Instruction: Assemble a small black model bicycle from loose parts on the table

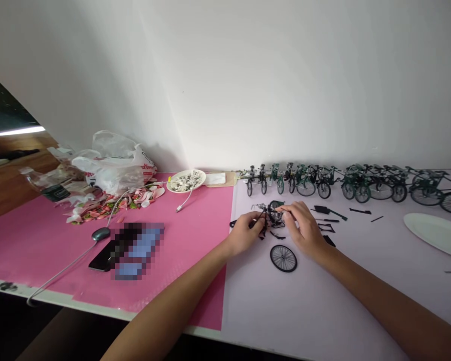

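Between my two hands stands a partly built miniature bicycle (pixel 273 213), with a dark frame and a wheel at its far side. The fingers of my left hand (pixel 247 231) are closed around the left part of its frame. My right hand (pixel 303 225) reaches in from the right, thumb and fingers pinched by the wheel; whether a small part sits in the pinch is too small to tell. A loose spoked wheel (pixel 283 258) lies flat on the white surface, nearer to me. Small black parts (pixel 327 228) lie just right of my right hand.
Several miniature bicycles (pixel 383 185) line the wall. A white plate (pixel 436 233) lies at the right. On the pink side are a plate of small pieces (pixel 186 181), a plastic bag (pixel 115 168), peelings (pixel 116 204), a corded mouse (pixel 100 234) and a phone (pixel 107 253).
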A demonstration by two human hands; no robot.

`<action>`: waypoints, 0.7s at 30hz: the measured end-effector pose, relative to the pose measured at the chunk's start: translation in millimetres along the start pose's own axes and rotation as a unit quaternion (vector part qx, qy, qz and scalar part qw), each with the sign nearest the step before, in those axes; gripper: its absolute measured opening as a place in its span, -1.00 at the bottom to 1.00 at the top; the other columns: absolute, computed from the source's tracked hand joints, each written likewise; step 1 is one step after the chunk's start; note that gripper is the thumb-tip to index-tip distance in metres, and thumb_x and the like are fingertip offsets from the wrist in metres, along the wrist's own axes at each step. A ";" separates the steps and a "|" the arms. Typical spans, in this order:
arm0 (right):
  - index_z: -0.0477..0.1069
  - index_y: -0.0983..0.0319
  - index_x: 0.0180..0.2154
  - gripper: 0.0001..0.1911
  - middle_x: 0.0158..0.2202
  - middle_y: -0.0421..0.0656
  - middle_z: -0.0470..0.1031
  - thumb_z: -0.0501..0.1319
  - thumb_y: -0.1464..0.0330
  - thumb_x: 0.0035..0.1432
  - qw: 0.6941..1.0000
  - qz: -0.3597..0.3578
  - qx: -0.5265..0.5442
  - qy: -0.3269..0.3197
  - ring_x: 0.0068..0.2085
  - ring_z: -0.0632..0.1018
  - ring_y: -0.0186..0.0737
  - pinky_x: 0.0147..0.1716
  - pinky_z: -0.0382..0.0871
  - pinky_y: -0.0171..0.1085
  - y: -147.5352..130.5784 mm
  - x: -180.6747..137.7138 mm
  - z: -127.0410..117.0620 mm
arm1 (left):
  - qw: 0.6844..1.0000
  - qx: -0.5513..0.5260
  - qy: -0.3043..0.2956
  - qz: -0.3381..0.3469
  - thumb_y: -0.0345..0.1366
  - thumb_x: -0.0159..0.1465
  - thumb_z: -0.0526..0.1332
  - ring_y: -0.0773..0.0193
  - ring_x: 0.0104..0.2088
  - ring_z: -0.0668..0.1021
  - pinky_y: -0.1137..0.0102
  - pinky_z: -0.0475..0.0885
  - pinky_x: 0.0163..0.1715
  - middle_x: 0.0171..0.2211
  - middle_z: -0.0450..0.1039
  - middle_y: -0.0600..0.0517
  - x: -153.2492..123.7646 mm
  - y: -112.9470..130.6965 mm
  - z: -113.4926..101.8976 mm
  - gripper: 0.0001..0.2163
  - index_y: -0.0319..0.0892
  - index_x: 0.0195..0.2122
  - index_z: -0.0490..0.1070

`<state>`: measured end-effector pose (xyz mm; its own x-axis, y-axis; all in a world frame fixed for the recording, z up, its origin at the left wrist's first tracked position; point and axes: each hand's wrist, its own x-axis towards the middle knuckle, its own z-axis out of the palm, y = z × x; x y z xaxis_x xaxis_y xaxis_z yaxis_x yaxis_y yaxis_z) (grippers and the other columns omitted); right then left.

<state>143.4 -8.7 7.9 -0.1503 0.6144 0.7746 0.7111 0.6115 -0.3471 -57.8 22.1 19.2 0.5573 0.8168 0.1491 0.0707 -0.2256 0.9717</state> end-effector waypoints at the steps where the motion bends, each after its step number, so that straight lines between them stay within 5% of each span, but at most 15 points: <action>1: 0.44 0.16 -0.15 -0.80 -0.32 -0.07 0.47 0.04 0.34 0.40 1.000 0.005 0.000 0.003 -0.23 0.46 -0.02 -0.22 0.37 -0.07 -0.3 -0.3 1.2 | 1.000 -0.003 0.020 0.004 0.04 0.34 0.18 0.34 -0.40 0.47 0.43 0.42 -0.32 -0.34 0.50 -0.03 1.0 -2.4 0.8 -0.62 -0.25 -0.25 0.45; 9: 0.43 0.13 -0.35 -0.86 -0.42 -0.13 0.51 0.20 0.34 0.32 1.000 0.002 0.005 -0.025 -0.32 0.51 -0.10 -0.32 0.41 -0.15 -2.6 -8.6 16.4 | 0.989 -0.051 0.138 0.031 -0.08 0.36 0.20 0.23 -0.19 0.58 0.38 0.51 -0.15 -0.20 0.53 -0.08 3.8 -11.1 11.0 -0.70 -0.24 -0.09 0.42; 21: 0.51 0.16 -0.30 -0.90 -0.34 -0.09 0.60 0.23 0.33 0.27 0.994 0.088 0.066 -0.018 -0.32 0.61 -0.10 -0.39 0.52 -0.19 -11.6 -10.6 20.6 | 0.990 -0.001 0.134 0.051 -0.12 0.37 0.19 0.25 -0.21 0.54 0.38 0.46 -0.16 -0.19 0.52 -0.07 -3.1 -9.2 20.6 -0.76 -0.21 -0.12 0.41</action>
<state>122.6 -12.0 -7.2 -0.0570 0.7339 0.6769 0.6333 0.5507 -0.5437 -43.2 10.7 6.0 0.3226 0.9015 0.2887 0.0241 -0.3127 0.9496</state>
